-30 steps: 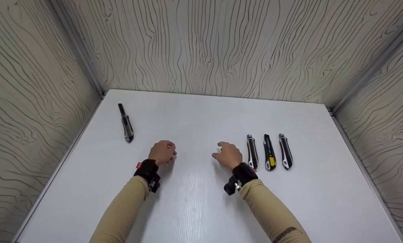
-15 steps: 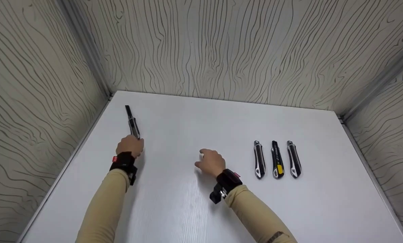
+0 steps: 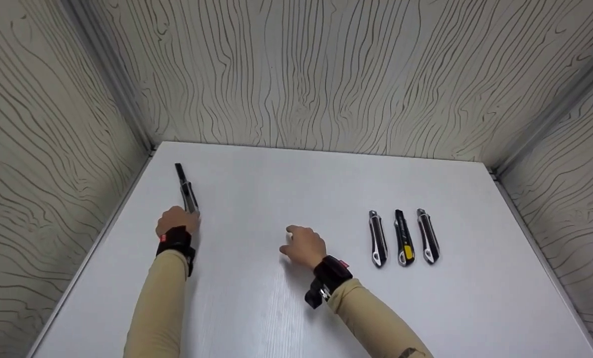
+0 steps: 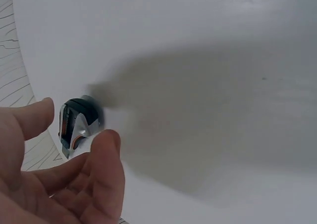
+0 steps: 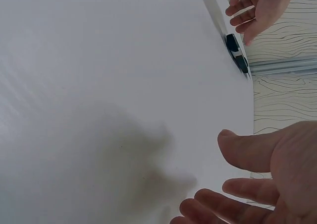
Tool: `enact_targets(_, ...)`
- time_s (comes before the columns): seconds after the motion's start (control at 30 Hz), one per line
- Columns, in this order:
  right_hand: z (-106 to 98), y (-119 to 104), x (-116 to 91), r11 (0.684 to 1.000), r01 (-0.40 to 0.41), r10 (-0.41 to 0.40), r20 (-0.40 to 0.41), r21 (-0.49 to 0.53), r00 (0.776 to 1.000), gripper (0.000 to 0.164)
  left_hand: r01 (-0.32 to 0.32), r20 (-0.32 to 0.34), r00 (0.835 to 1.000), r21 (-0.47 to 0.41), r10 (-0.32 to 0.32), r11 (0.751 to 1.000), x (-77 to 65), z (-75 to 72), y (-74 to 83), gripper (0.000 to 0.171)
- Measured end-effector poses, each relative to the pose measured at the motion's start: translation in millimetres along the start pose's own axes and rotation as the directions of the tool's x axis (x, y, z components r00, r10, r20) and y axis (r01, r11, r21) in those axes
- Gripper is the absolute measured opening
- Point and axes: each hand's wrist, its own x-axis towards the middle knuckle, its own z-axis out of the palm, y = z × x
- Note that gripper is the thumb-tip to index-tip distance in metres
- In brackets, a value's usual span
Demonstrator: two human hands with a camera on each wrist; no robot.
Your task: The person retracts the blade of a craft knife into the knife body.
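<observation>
At the table's left side lies a box cutter (image 3: 189, 196) with its dark blade end pointing to the back wall. My left hand (image 3: 178, 220) is over its near end and hides that part in the head view. In the left wrist view, thumb and fingers stand apart on either side of the box cutter (image 4: 79, 122), with a gap around it. My right hand (image 3: 305, 247) hovers above the middle of the table, fingers loosely bent and holding nothing. The right wrist view shows its thumb and fingers spread apart.
Three more box cutters lie side by side to the right: a silver-and-black one (image 3: 378, 239), a black one with a yellow slider (image 3: 404, 238), and another silver-and-black one (image 3: 428, 237). Wood-patterned walls (image 3: 296, 74) border the white table (image 3: 276, 184).
My left hand has moved left from mid-table to the near end of the lone box cutter. The right hand has shifted slightly left, away from the three box cutters.
</observation>
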Motion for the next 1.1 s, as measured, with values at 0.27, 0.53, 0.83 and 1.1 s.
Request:
enact_targets(0.27, 0, 4, -1, 1.000, 0.019, -0.019, 0.006, 0.012, 1.000, 0.051, 0.030, -0.020, 0.999, -0.012, -0.030, 0.999, 9.7, 13.4, -3.1, 0.039)
enact_targets(0.53, 0, 10, 1, 0.999, 0.029, -0.029, -0.012, 0.028, 1.000, 0.050, 0.066, -0.060, 0.996, -0.079, -0.071, 0.995, 2.8, 6.8, 6.9, 0.034)
enact_targets(0.83, -3, 13, 1, 0.998, 0.024, -0.024, -0.011, 0.057, 1.000, 0.050, 0.098, -0.108, 0.988, -0.109, -0.110, 0.989, 6.3, 13.7, 8.2, 0.038)
enact_targets(1.1, -5, 18, 0, 0.995, 0.025, -0.024, -0.010, 0.097, 1.000, 0.049, 0.039, -0.170, 0.984, -0.093, -0.054, 0.995, 16.9, 23.0, 2.7, 0.032)
